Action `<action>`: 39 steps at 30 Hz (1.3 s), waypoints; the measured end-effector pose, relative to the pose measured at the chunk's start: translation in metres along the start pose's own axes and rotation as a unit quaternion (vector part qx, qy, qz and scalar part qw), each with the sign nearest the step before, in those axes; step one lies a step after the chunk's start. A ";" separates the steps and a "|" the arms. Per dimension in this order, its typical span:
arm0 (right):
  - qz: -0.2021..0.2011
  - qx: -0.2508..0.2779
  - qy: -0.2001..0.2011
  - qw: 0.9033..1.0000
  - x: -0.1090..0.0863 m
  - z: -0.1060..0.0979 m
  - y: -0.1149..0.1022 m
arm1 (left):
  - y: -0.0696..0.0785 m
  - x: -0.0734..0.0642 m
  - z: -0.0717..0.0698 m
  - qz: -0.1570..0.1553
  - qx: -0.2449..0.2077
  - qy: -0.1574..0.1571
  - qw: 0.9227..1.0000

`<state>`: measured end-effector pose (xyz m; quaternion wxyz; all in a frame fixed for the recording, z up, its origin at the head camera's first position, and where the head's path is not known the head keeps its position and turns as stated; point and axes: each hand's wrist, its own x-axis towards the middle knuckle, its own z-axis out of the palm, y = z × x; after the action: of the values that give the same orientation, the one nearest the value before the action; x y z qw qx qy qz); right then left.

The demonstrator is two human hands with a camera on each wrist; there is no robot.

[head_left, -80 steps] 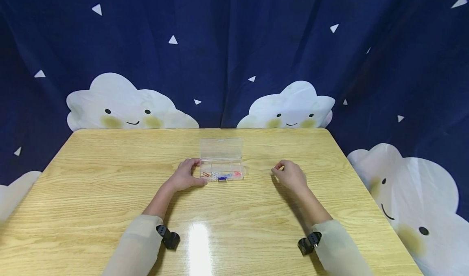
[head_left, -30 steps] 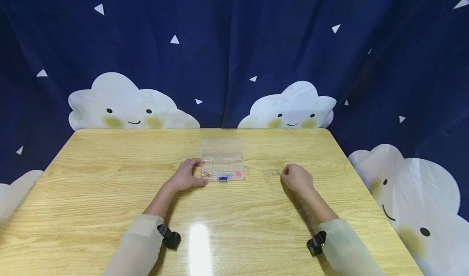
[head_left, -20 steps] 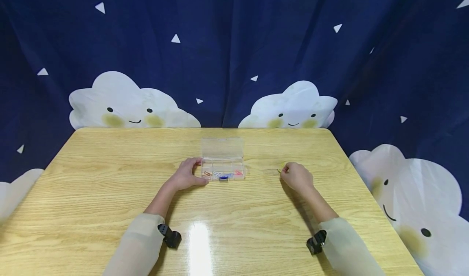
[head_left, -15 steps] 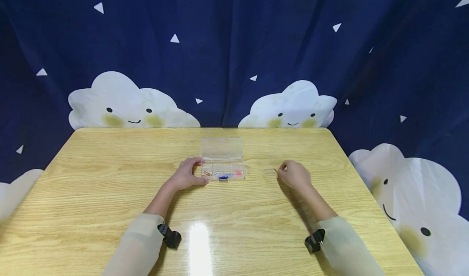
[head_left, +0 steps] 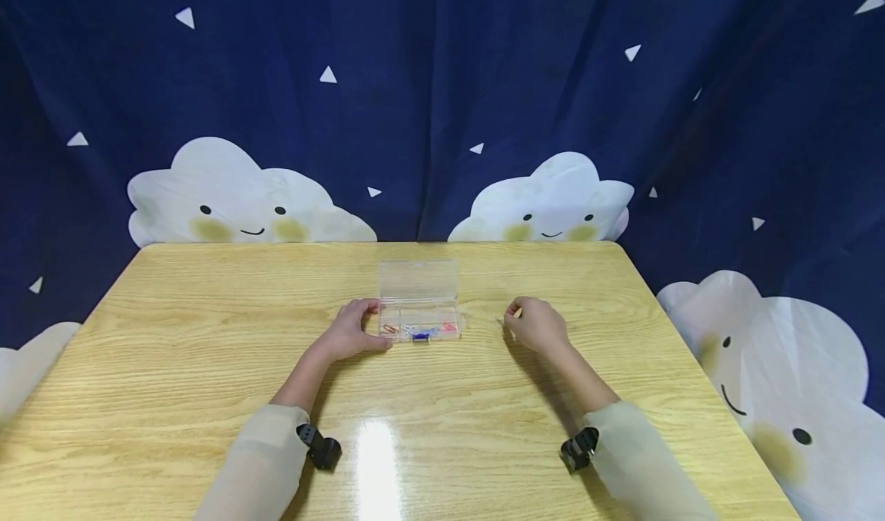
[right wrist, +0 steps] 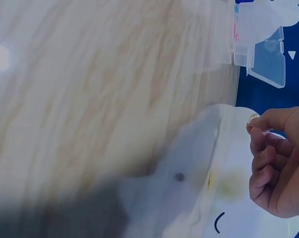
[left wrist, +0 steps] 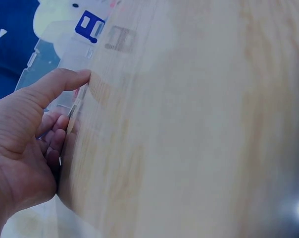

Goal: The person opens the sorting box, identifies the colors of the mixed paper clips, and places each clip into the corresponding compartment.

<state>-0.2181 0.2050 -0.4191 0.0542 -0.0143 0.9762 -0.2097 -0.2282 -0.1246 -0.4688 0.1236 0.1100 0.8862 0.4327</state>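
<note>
A clear plastic compartment box (head_left: pixel 418 313) stands on the table with its lid (head_left: pixel 418 279) raised at the back. In its front compartments lie a red-brown paper clip (head_left: pixel 389 329) and white, blue and pink clips; a dark blue latch (head_left: pixel 420 337) sits on the front. My left hand (head_left: pixel 349 330) grips the box's left end, thumb at the front corner and fingers behind. To the right of the box, my right hand (head_left: pixel 542 325) pinches a yellow paper clip (right wrist: pixel 252 119) between thumb and forefinger, its other fingers curled.
Another small yellow thing (right wrist: pixel 210 181) lies on the table below the right hand in the right wrist view. The wooden table (head_left: pixel 442 398) ends at a dark blue curtain (head_left: pixel 415 106) with cloud prints.
My right hand first moved right to the yellow things on the table, then came back left toward the box with a yellow paper clip. The left hand and box stayed in place.
</note>
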 end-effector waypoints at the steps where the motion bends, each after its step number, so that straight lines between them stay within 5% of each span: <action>1: -0.003 -0.001 0.000 1.000 0.000 0.000 -0.002 | 0.000 0.000 0.000 0.000 0.001 0.001 1.000; 39: -0.052 -0.005 0.008 0.999 0.017 0.025 -0.056 | 0.002 -0.002 -0.001 -0.001 -0.006 -0.003 1.000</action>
<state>-0.2320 0.1428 -0.4199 0.0351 -0.0634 0.9757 -0.2070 -0.2266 -0.1244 -0.4668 0.1274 0.1095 0.8833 0.4377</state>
